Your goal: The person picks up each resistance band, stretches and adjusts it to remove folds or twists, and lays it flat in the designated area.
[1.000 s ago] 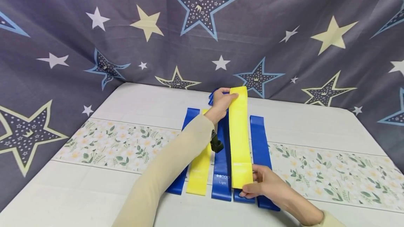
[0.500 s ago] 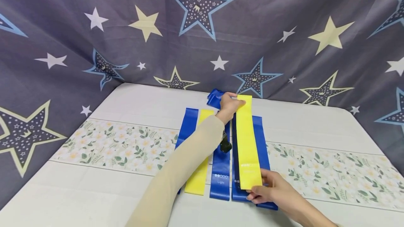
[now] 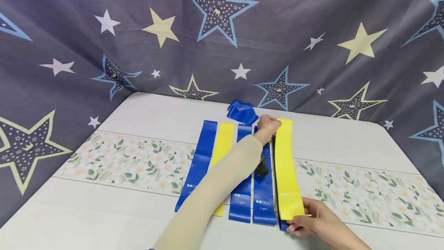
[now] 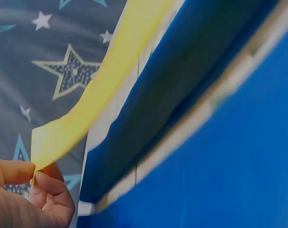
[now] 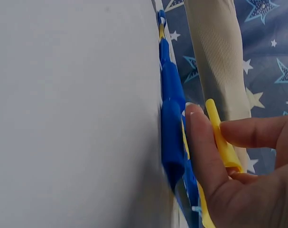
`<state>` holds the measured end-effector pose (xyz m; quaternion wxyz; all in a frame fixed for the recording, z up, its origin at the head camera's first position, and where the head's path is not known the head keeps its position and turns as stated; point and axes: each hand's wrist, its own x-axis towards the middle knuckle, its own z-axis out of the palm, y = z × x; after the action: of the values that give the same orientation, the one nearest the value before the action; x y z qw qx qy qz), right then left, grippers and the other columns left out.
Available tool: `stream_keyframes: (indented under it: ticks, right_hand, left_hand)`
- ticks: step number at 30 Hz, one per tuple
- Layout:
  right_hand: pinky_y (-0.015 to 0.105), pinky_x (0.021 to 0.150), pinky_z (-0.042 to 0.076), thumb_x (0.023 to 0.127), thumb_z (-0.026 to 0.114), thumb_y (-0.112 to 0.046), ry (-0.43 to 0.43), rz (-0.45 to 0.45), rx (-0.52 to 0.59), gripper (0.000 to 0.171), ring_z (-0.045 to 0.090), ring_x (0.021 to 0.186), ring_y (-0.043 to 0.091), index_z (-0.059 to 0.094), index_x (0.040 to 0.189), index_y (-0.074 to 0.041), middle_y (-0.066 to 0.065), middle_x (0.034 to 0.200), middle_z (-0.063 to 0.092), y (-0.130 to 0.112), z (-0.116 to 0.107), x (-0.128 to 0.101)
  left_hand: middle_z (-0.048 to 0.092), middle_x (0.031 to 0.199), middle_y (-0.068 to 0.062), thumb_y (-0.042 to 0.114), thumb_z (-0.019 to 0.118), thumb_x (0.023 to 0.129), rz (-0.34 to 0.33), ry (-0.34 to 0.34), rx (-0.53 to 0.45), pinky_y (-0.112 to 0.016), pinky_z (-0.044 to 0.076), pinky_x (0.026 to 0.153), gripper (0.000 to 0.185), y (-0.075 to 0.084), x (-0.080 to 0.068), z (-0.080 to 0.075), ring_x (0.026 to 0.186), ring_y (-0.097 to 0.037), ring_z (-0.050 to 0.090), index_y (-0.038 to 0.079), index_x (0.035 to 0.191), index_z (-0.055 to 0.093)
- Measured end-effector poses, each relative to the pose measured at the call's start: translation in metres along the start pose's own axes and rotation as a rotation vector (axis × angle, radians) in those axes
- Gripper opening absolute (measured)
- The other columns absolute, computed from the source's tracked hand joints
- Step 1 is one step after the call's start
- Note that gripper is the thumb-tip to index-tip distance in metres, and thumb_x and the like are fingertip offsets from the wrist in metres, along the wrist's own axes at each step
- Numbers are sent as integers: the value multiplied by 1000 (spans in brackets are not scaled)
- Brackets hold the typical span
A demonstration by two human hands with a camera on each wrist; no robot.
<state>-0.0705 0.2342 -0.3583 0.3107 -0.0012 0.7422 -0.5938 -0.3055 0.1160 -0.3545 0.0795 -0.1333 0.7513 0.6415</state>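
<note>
A long yellow band (image 3: 287, 169) is stretched lengthwise over a blue band (image 3: 283, 225) at the right end of a row of bands. My left hand (image 3: 268, 126) pinches its far end (image 4: 39, 142). My right hand (image 3: 312, 221) pinches its near end (image 5: 219, 137) between thumb and fingers. To the left lie two blue bands marked "Light" (image 3: 264, 188) (image 3: 240, 203), a yellow band (image 3: 222, 146) partly under my left sleeve, and another blue band (image 3: 199, 161).
A crumpled heap of blue bands (image 3: 242, 112) lies behind the row. The white table (image 3: 159, 115) has a floral strip (image 3: 121, 157) across it. A star-patterned grey cloth (image 3: 222, 30) hangs round the back and sides.
Both hands have carried the yellow band to the right and nearer, from above the middle blue bands to over the rightmost blue one. The second "Light" band is uncovered.
</note>
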Motion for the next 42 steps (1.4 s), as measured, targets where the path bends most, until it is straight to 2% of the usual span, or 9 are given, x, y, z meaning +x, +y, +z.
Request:
stream_keyframes:
  ticks: [4, 12, 19, 24, 27, 31, 35, 38, 42]
  right_hand:
    - [34, 76, 58, 92, 54, -4, -19, 38, -1, 53, 69, 82, 18, 30, 133, 20, 9, 92, 66, 6, -8, -6]
    - [35, 76, 58, 91, 55, -1, 134, 150, -96, 56, 67, 78, 20, 27, 133, 23, 9, 91, 65, 14, -17, -13]
    - [33, 75, 57, 92, 52, 3, 158, 192, -65, 52, 65, 76, 19, 25, 130, 27, 9, 90, 65, 21, -27, -21]
    - [33, 74, 57, 92, 52, 5, 249, 276, -39, 52, 64, 75, 20, 24, 131, 25, 13, 89, 63, 22, -28, -22]
    - [33, 74, 57, 92, 51, 6, 248, 290, -29, 51, 64, 74, 20, 24, 131, 25, 12, 89, 63, 24, -30, -22]
    - [32, 74, 57, 93, 51, 3, 185, 274, -48, 45, 64, 74, 20, 29, 126, 26, 10, 87, 64, 28, -34, -24]
    - [32, 70, 55, 94, 54, -3, 222, 275, -188, 35, 60, 73, 19, 43, 117, 20, 7, 83, 63, 28, -36, -24]
    - [31, 67, 54, 93, 57, -9, 277, 279, -353, 30, 57, 71, 17, 52, 111, 14, 5, 80, 62, 24, -38, -24]
    - [29, 64, 49, 92, 60, -17, 305, 264, -606, 26, 54, 68, 15, 60, 102, 7, 1, 77, 60, 16, -42, -24]
  left_hand:
    - [56, 72, 0, 1, 64, 81, -11, -10, 23, -22, 36, 41, 12, 0, -3, 10, 43, -11, 42, 9, 91, 64]
    - [53, 62, -3, -3, 69, 80, -16, -60, -73, -20, 39, 40, 14, -2, -5, 31, 40, -11, 45, 7, 81, 59]
    - [56, 67, -2, 1, 70, 81, -31, -64, 66, -19, 43, 40, 12, -10, -5, 43, 39, -10, 47, 9, 79, 61]
    - [58, 69, -5, -3, 68, 81, -23, -110, 95, -19, 45, 41, 12, -12, -2, 45, 42, -11, 51, 6, 82, 60]
    - [58, 72, -6, -4, 68, 81, -16, -148, 97, -21, 51, 46, 12, -12, 0, 46, 49, -14, 60, 4, 84, 59]
    - [59, 77, -7, -5, 66, 82, -6, -181, 118, -25, 56, 56, 11, -12, 0, 45, 64, -20, 69, 2, 88, 60]
    - [61, 83, -8, -4, 64, 83, 23, -214, 136, -27, 58, 62, 12, -8, -4, 41, 71, -21, 69, 0, 94, 61]
    - [63, 84, -10, -5, 62, 84, 42, -234, 115, -29, 58, 69, 13, -3, -9, 36, 74, -23, 68, -2, 96, 61]
    - [60, 79, -9, -6, 62, 84, 48, -231, 79, -30, 58, 75, 13, 2, -12, 28, 79, -24, 68, -3, 96, 60]
